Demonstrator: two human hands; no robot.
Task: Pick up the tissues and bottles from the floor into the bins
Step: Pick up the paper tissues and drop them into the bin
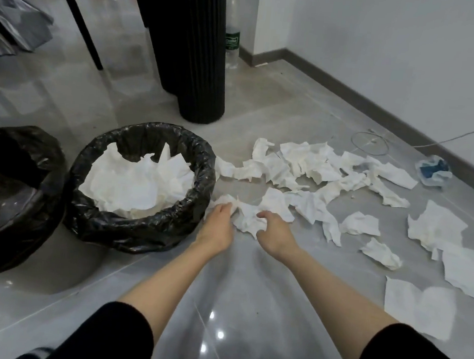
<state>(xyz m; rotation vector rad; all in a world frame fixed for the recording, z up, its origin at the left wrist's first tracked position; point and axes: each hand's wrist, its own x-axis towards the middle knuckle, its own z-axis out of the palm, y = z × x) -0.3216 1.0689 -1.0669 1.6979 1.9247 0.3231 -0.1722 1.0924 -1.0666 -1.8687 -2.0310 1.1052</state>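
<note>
Item: tissue clump [247, 222], on the floor [248, 290] just beside the rim of the lined bin [202, 161]; left hand [220, 221] and right hand [274, 235] both pinch it. Step: gathering. The next move likely calls for lifting it over that rim.

Glossy grey tiled floor [246, 310] (bright spots glint on it) meets plain white walls [387, 49] at a dark grey skirting board [354, 95]; a black ribbed column [201, 60] stands upright.
</note>
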